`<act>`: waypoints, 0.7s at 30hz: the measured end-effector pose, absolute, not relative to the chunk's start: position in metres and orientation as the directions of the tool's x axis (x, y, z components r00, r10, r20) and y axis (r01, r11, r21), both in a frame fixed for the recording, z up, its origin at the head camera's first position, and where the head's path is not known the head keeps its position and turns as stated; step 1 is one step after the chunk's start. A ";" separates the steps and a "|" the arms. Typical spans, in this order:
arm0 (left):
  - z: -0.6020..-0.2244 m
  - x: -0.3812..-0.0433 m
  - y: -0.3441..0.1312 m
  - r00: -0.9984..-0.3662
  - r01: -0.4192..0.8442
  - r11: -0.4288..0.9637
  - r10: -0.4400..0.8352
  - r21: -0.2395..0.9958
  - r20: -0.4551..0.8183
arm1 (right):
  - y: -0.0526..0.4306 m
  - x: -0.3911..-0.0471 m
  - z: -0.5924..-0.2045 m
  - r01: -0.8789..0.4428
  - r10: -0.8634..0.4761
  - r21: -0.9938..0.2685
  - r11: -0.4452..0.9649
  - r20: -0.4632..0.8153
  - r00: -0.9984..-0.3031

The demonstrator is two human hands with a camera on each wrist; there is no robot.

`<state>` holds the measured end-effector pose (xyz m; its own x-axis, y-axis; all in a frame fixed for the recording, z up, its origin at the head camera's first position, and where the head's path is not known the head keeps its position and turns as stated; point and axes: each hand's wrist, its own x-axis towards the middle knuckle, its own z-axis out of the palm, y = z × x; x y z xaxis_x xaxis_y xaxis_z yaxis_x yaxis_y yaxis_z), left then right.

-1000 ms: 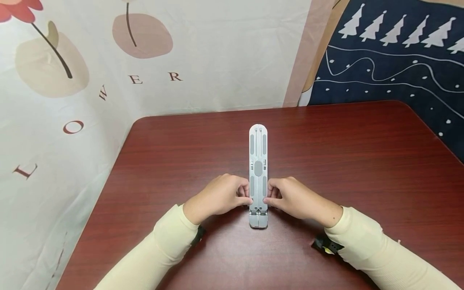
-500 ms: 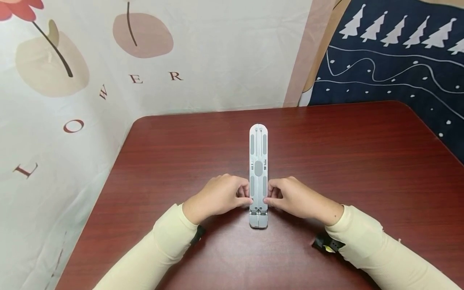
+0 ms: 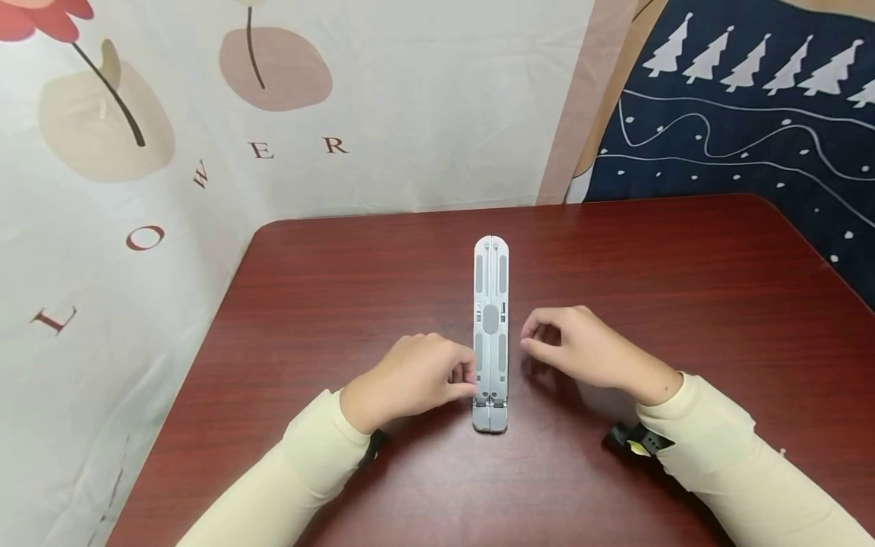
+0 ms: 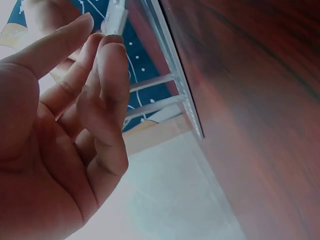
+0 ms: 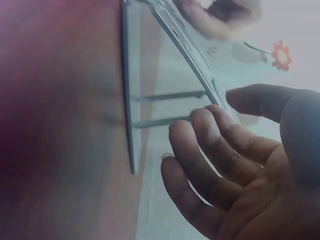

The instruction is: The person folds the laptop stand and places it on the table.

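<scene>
At far left, a white cloth covers the wall, printed with a red flower, rounded beige and dusty-pink patches and brown letters reading L, O, W, E, R. It creases at the left-hand corner and meets the edge of a glossy red-brown, wood-grained table with rounded far corners. A pale yellow sleeve slants in from the lower left, a black band showing under its cuff. The left hand, fingers bent, is at the lower left edge of a silver metal folding stand with grey pads. Fingertips touch that edge; whether the thumb pinches it too, I cannot tell. The stand is near the middle of the table, its narrow upper face sloping up from a base on the wood, with thin bars between. To its right, the right hand hangs apart from it, fingers loosely curved around nothing, above a soft shadow. A black wrist device and another pale yellow sleeve follow. Behind, a dusty-pink strip borders the white cloth, then a navy cloth with white fir trees, dots and wavy lines fills the right corner.
</scene>
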<state>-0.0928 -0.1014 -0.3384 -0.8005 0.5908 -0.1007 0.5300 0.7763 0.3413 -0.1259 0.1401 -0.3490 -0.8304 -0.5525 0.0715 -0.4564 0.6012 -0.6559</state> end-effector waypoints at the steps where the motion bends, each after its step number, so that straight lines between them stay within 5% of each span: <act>1: -0.338 -0.091 -0.100 -0.791 0.543 0.766 0.604 0.343 -0.097 | 0.141 -0.128 -0.347 -0.454 -0.534 -0.649 0.610 0.086 -0.841; 11: -0.335 -0.078 -0.089 -0.688 0.673 0.670 0.723 0.314 -0.069 | 0.136 -0.166 -0.313 -0.465 -0.399 -0.628 0.625 0.255 -0.881; 21: -0.343 -0.073 -0.084 -0.672 0.685 0.673 0.732 0.278 -0.117 | 0.112 -0.203 -0.290 -0.443 -0.366 -0.637 0.631 0.259 -0.894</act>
